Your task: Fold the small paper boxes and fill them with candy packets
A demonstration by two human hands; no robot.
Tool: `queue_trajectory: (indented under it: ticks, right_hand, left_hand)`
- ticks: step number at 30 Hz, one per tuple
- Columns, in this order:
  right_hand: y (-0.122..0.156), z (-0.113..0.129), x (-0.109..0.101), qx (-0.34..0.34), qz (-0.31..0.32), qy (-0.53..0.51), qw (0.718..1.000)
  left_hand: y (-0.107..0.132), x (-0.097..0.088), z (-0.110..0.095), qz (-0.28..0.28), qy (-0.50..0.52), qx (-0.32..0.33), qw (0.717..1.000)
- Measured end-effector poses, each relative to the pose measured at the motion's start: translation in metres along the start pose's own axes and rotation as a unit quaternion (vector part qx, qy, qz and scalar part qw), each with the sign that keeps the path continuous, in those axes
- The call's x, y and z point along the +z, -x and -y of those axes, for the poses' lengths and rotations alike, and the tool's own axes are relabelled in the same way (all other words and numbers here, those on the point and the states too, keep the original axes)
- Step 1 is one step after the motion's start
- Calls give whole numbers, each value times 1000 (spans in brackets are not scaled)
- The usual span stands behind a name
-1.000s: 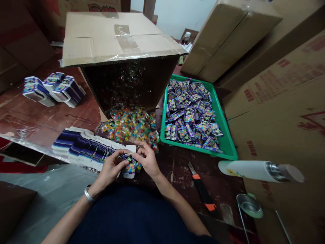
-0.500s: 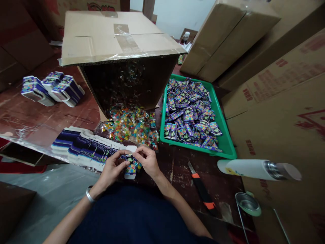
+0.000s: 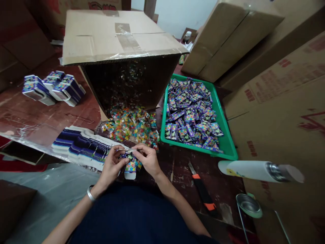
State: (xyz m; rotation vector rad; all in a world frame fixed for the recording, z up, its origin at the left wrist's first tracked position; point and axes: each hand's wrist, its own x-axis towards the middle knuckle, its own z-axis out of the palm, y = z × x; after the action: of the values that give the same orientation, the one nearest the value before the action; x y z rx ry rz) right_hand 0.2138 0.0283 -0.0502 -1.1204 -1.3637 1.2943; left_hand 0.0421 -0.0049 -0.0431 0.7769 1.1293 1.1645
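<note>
Head view shows the person's left hand (image 3: 113,165) and right hand (image 3: 149,161) meeting at a small printed carton (image 3: 130,166) just in front of the body, above the near edge of the dark red table (image 3: 175,173). The carton sits between the two hands, its printed face up and its white bottom flap (image 3: 130,176) pointing back toward the body, free of the fingers. The left thumb presses on the carton's left side, with that hand's fingers curled at the far end; the right thumb and forefinger are pinched together on the white edge there. Both grips are thus clamped on the carton, mostly at its far end. A row of flattened cartons (image 3: 83,145) lies just beside the left hand, clear bags of colourful candy (image 3: 129,125) lie beyond the hands, and a green tray (image 3: 225,135) of purple packets (image 3: 190,115) stands farther right.
</note>
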Motion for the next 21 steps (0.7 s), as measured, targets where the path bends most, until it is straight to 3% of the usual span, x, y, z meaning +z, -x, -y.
queue_trajectory:
  ticks: [7,15,21]
  right_hand:
    - [-5,6,-5,-35,32,-44,998]
    - [-17,15,-17,127,82,-20,988]
    - [-23,24,-22,142,168,7,976]
  left_hand:
    - [1,-6,-1,23,-52,-29,998]
    - [3,-3,-8,27,-151,-2,988]
    - [5,-5,-8,49,-165,11,985]
